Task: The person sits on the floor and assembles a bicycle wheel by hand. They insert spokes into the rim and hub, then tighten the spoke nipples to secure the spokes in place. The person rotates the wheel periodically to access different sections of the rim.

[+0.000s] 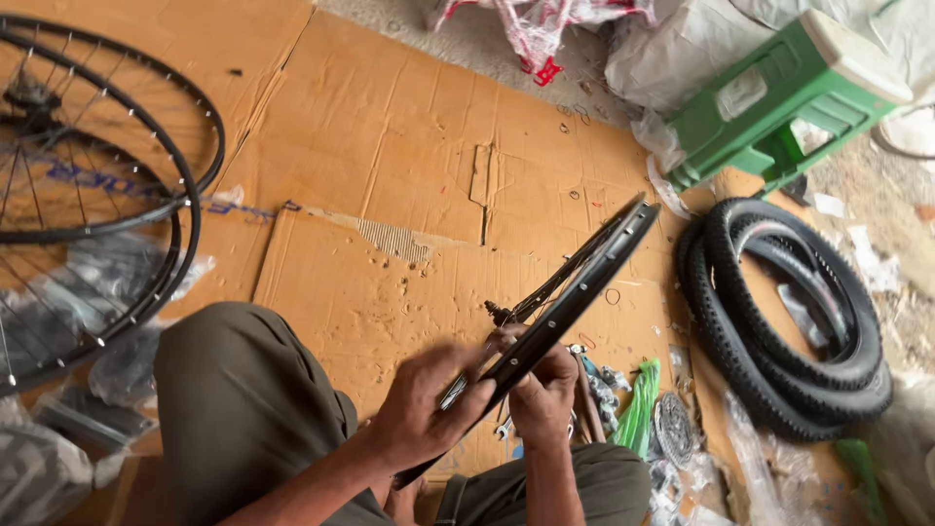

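Both hands are closing on the black bicycle wheel (575,287), seen edge-on from the head camera: the left hand (421,404) is wrapping its fingers over the near part of the rim, and the right hand (543,394) is holding the same rim from the other side, fingers curled tight against it. That grip is sitting on one short stretch of rim only, so the far end, tilting up over the cardboard sheet (390,195) on the floor, is hanging free. A judgement: if either hand is loosening, the wheel is likely to be swinging down or twisting, and its thin spokes could be catching a finger. Small tools and parts (604,385) are lying just beside the right hand, near a green plastic bundle (638,404), and a dropped rim could be scattering them. Well apart to the right, two knobby black tyres (789,321) are lying stacked, with a green stool (789,97) beyond them. On the left, more spoked wheels (97,185) are resting flat; the person's knee (234,390) is crowding the space between, so a slip could be knocking into them
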`<state>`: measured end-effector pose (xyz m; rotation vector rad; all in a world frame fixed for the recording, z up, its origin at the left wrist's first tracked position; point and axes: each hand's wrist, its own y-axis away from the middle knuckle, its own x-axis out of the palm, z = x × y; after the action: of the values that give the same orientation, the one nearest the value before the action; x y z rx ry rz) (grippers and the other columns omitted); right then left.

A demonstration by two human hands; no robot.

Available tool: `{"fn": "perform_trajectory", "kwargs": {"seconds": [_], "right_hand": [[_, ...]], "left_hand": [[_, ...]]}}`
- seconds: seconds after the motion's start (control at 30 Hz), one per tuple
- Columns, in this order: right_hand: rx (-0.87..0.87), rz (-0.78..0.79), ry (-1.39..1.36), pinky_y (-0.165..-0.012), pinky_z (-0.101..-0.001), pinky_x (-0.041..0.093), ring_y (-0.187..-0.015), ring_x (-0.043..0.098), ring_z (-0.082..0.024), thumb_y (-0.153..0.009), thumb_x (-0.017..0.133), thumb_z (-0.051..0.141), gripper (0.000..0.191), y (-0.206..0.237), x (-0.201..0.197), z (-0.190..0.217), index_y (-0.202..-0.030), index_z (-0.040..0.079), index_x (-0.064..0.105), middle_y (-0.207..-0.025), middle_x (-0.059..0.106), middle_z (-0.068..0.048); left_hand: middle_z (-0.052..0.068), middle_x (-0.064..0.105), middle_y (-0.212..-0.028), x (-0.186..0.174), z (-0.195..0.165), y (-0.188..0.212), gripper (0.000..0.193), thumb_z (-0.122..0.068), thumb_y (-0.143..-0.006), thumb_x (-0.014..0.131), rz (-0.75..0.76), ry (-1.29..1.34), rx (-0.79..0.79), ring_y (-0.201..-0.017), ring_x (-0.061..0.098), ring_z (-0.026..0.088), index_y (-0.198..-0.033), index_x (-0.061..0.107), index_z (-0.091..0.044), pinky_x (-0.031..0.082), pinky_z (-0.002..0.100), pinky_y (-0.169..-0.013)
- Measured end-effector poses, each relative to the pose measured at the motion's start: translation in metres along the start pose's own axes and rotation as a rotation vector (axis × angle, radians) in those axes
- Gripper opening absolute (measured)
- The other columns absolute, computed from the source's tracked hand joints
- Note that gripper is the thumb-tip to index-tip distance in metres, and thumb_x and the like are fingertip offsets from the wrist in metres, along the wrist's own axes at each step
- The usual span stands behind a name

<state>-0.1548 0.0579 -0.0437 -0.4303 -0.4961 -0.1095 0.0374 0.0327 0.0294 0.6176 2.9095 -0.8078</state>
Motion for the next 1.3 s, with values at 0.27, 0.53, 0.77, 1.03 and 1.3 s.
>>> {"fn": "perform_trajectory", "kwargs": {"seconds": [0.27, 0.53, 0.77, 1.03, 1.3], "right_hand": [[-0.282, -0.324, 0.458, -0.097, -0.0365, 0.056, -0.111, 0.069, -0.024, -0.093, 0.078, 0.005, 0.023, 0.011, 0.02, -0.003, -0.111, -0.005, 0.068, -0.128, 0.07, -0.019], [-0.161, 0.083, 0.474, -0.084, -0.029, 0.062, -0.099, 0.076, -0.019, -0.099, 0.073, 0.019, 0.032, 0.008, -0.023, -0.003, -0.121, -0.004, 0.078, -0.119, 0.08, -0.017], [0.01, 0.164, 0.5, -0.085, -0.0316, 0.059, -0.098, 0.068, -0.017, -0.093, 0.083, 0.016, 0.044, -0.002, -0.008, 0.005, -0.126, -0.005, 0.064, -0.108, 0.069, -0.009], [0.168, 0.103, 0.138, -0.074, -0.0281, 0.059, -0.087, 0.071, -0.015, -0.085, 0.084, 0.014, 0.039, 0.0, -0.012, 0.015, -0.117, -0.001, 0.066, -0.1, 0.073, -0.007], [0.163, 0.165, 0.126, -0.08, -0.0235, 0.051, -0.087, 0.064, -0.007, -0.093, 0.08, 0.005, 0.014, 0.017, -0.054, -0.002, -0.098, 0.002, 0.067, -0.098, 0.072, -0.006]], "left_hand": [[0.011, 0.071, -0.103, 0.001, -0.008, -0.009, 0.034, -0.019, -0.106, 0.06, 0.047, 0.177, -0.109, -0.088, 0.069, 0.016, -0.134, 0.065, -0.001, 0.056, 0.031, -0.074], [0.013, 0.054, -0.143, 0.007, -0.006, -0.008, 0.039, -0.015, -0.105, 0.061, -0.017, -0.04, 0.11, -0.119, 0.058, 0.025, -0.144, 0.06, -0.005, 0.054, 0.035, -0.099], [0.015, 0.051, -0.15, 0.005, -0.002, -0.004, 0.036, -0.016, -0.107, 0.06, -0.032, -0.028, 0.138, -0.134, 0.051, 0.03, -0.142, 0.061, -0.006, 0.047, 0.041, -0.109], [0.016, 0.05, -0.151, 0.003, 0.0, -0.004, 0.04, -0.023, -0.11, 0.054, 0.018, -0.006, 0.208, -0.142, 0.047, 0.033, -0.146, 0.057, -0.006, 0.04, 0.045, -0.119], [0.015, 0.05, -0.154, 0.006, 0.006, -0.005, 0.038, -0.021, -0.113, 0.055, -0.023, 0.113, 0.309, -0.146, 0.048, 0.033, -0.149, 0.053, -0.008, 0.041, 0.045, -0.123]]}}
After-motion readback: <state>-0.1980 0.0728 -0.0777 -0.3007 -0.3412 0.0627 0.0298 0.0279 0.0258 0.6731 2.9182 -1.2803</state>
